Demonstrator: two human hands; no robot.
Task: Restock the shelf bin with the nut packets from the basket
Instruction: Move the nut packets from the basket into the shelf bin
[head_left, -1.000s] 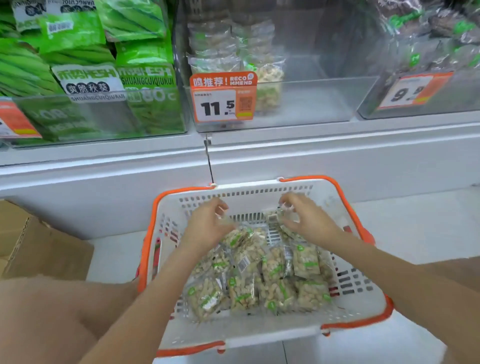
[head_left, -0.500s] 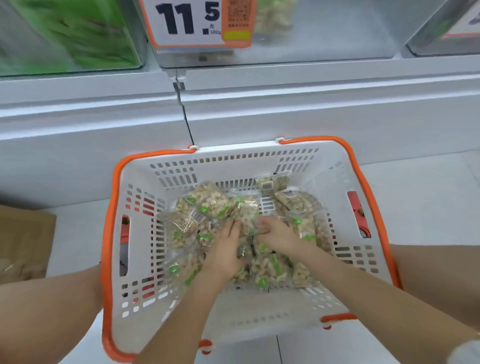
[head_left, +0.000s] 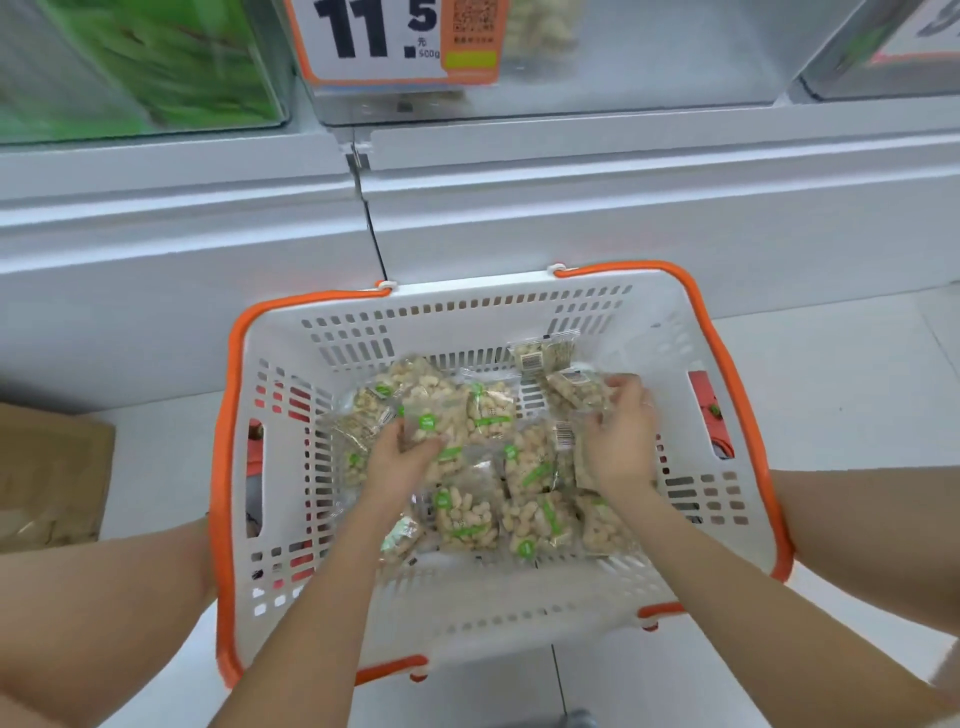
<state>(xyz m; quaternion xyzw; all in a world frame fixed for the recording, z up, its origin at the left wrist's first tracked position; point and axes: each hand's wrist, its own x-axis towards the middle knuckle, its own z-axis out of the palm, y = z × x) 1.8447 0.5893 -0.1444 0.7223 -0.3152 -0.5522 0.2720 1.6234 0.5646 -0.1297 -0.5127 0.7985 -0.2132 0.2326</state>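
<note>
A white basket (head_left: 467, 613) with orange rims stands on the floor between my knees. Several clear nut packets (head_left: 467, 514) with green labels lie heaped inside it. My left hand (head_left: 400, 460) reaches into the heap and pinches a nut packet (head_left: 434, 421) at the left side. My right hand (head_left: 621, 436) is at the right side of the heap, its fingers curled round another packet (head_left: 574, 389). One packet (head_left: 543, 351) leans on the basket's far wall. The clear shelf bin (head_left: 649, 67) with the 11.5 price tag (head_left: 395, 41) sits above.
A white shelf base (head_left: 571, 208) runs behind the basket. A bin of green packets (head_left: 140, 67) stands at upper left and another bin (head_left: 883, 47) at upper right. A brown cardboard box (head_left: 52, 467) lies on the floor to the left.
My hands have spread from the middle of the heap to its left and right sides, each taking hold of a packet. The view is tilted down to the basket.
</note>
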